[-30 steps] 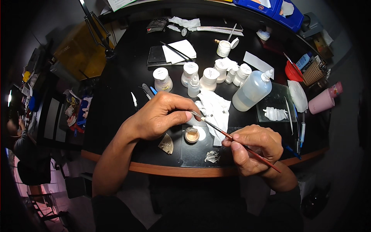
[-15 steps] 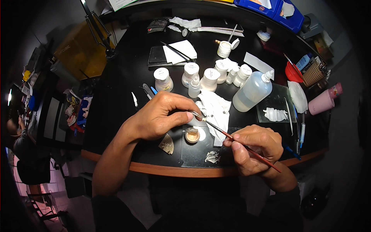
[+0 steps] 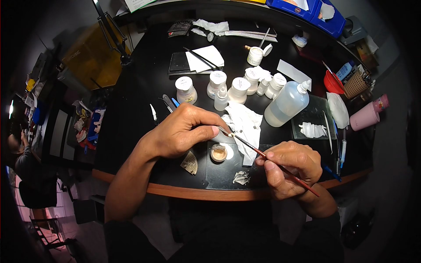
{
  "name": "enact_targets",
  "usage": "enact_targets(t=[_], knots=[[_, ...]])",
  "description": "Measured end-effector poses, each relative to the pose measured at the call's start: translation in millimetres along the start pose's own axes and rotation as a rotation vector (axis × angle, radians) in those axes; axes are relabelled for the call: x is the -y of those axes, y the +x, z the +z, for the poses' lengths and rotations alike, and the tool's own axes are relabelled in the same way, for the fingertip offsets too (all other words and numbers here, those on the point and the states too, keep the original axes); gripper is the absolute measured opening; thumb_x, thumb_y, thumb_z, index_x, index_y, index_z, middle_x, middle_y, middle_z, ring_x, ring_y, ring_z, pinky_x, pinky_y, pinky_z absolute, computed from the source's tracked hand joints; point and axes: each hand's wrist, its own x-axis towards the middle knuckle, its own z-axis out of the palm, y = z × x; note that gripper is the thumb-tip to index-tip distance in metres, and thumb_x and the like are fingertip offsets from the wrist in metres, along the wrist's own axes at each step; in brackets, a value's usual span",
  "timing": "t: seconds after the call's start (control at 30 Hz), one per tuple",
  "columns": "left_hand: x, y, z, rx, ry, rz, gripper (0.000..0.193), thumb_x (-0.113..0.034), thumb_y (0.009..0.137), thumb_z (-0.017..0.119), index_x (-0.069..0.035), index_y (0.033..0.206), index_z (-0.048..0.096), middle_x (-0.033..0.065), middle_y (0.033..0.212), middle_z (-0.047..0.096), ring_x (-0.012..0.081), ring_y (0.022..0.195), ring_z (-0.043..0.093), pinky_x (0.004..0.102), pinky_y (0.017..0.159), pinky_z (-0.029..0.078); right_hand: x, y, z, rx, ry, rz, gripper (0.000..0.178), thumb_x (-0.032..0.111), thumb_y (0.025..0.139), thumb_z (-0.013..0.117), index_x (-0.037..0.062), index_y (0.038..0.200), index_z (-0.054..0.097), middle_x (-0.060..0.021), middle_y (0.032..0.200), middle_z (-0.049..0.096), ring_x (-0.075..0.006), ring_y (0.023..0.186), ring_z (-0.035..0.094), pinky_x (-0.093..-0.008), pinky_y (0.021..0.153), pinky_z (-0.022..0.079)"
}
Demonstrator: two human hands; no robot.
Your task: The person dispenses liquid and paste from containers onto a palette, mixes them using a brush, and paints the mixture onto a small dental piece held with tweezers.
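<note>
My left hand (image 3: 188, 131) is closed, thumb and forefinger pinching a slim, metallic-looking holder (image 3: 224, 130). A tiny cream-coloured piece (image 3: 230, 135) shows at the holder's end; its exact kind is too small to tell. Between the fingers of my right hand (image 3: 294, 168) is a thin paintbrush (image 3: 253, 149) with a red-brown handle. Its tip meets or nearly meets the cream piece. Below them, a small open pot of beige material (image 3: 218, 153) stands on a dark glossy slab (image 3: 215, 177). A crumpled white tissue (image 3: 245, 127) lies just beyond the brush.
Several white-lidded jars (image 3: 186, 90) and a dropper bottle (image 3: 221, 100) stand behind my hands. To the right are a large squeeze bottle (image 3: 285, 105), a glass plate (image 3: 318, 116) and a pink cup (image 3: 364, 118). A patterned wedge (image 3: 189, 163) lies near the wooden edge (image 3: 210, 194).
Both hands keep nearly the same pose. The brush tip has shifted very slightly at the cream piece; otherwise only a tiny shift of the whole view shows.
</note>
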Motion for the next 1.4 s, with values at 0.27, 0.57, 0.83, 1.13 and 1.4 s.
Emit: enact_targets(t=[0.27, 0.57, 0.83, 1.13, 1.4], knots=[[0, 0, -1, 0.013, -0.025, 0.015, 0.030, -0.015, 0.101, 0.062, 0.006, 0.115, 0.079, 0.0085, 0.078, 0.072, 0.0101, 0.072, 0.061, 0.0288, 0.067, 0.047, 0, -1, 1, 0.010, -0.002, 0.002, 0.017, -0.005, 0.082, 0.074, -0.0026, 0.099, 0.070, -0.0131, 0.079, 0.077, -0.0202, 0.062, 0.077, -0.0276, 0.051, 0.059], [4, 0, 1, 0.009, -0.028, 0.018, 0.030, -0.015, 0.102, 0.062, 0.006, 0.115, 0.079, 0.0074, 0.075, 0.071, 0.0097, 0.070, 0.059, 0.0286, 0.065, 0.045, -1, 0, 1, 0.037, 0.005, -0.030, 0.019, -0.005, 0.082, 0.075, -0.0025, 0.101, 0.071, -0.0133, 0.079, 0.076, -0.0209, 0.061, 0.076, -0.0288, 0.050, 0.059], [9, 0, 3, 0.015, -0.053, 0.037, 0.030, -0.015, 0.103, 0.062, 0.006, 0.113, 0.080, 0.0076, 0.074, 0.071, 0.0093, 0.068, 0.058, 0.0285, 0.063, 0.044, 0, 1, 1, 0.034, -0.022, -0.065, 0.020, -0.004, 0.081, 0.075, -0.0028, 0.101, 0.071, -0.0131, 0.077, 0.075, -0.0214, 0.059, 0.074, -0.0303, 0.050, 0.059], [7, 0, 2, 0.016, -0.044, 0.024, 0.029, -0.014, 0.103, 0.062, 0.006, 0.115, 0.080, 0.0070, 0.074, 0.071, 0.0089, 0.067, 0.058, 0.0283, 0.062, 0.044, 2, 3, -3, 0.052, -0.001, -0.034, 0.019, -0.006, 0.080, 0.073, -0.0039, 0.098, 0.070, -0.0126, 0.073, 0.073, -0.0212, 0.057, 0.073, -0.0308, 0.051, 0.058], [6, -1, 2, 0.016, -0.045, 0.023, 0.029, -0.014, 0.103, 0.063, 0.007, 0.115, 0.080, 0.0077, 0.074, 0.071, 0.0090, 0.068, 0.058, 0.0282, 0.063, 0.044, 5, 2, -8, 0.138, -0.016, 0.030, 0.015, -0.007, 0.086, 0.063, -0.0062, 0.101, 0.065, -0.0137, 0.077, 0.070, -0.0201, 0.065, 0.073, -0.0289, 0.060, 0.061]])
